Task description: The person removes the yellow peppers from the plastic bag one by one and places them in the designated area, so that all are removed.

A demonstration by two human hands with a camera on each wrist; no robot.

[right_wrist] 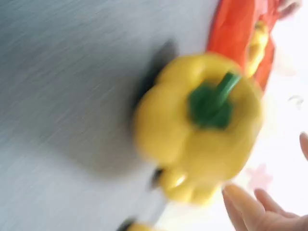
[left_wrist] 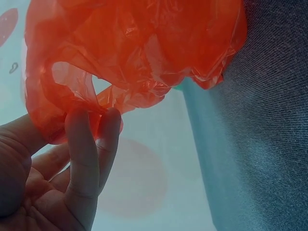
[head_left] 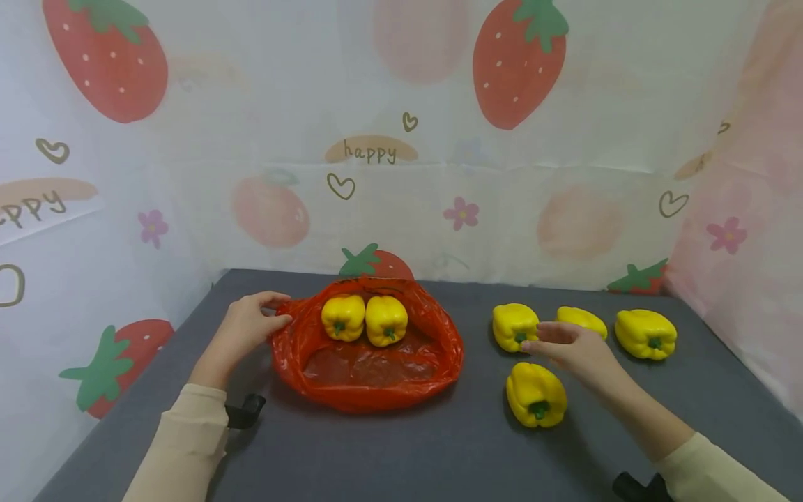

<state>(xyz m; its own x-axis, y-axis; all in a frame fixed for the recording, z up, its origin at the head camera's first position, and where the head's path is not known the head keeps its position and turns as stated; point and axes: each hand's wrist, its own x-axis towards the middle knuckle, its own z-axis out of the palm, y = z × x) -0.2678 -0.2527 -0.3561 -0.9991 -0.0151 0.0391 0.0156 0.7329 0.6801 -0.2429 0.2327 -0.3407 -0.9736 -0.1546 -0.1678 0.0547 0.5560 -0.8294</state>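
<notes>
A red plastic bag (head_left: 370, 399) lies with its mouth spread, and two yellow bell peppers (head_left: 343, 317) sit side by side in it. My left hand (head_left: 247, 326) pinches the bag's left edge; the left wrist view shows thumb and fingers on the thin red plastic (left_wrist: 139, 43) near a handle hole. My right hand (head_left: 580, 351) hovers over the loose peppers at right, thumb and fingers apart. Its fingertips are close to a yellow bell pepper (head_left: 514, 324); touching or not, I cannot tell. Nearer to me lies another yellow bell pepper (head_left: 536, 396), large but blurred in the right wrist view.
Behind my right hand is a partly hidden yellow bell pepper (head_left: 583, 319), with another bell pepper (head_left: 646, 335) to its right. All rest on a dark grey table (head_left: 376, 453). A white printed cloth (head_left: 401, 209) with strawberries encloses the back and sides.
</notes>
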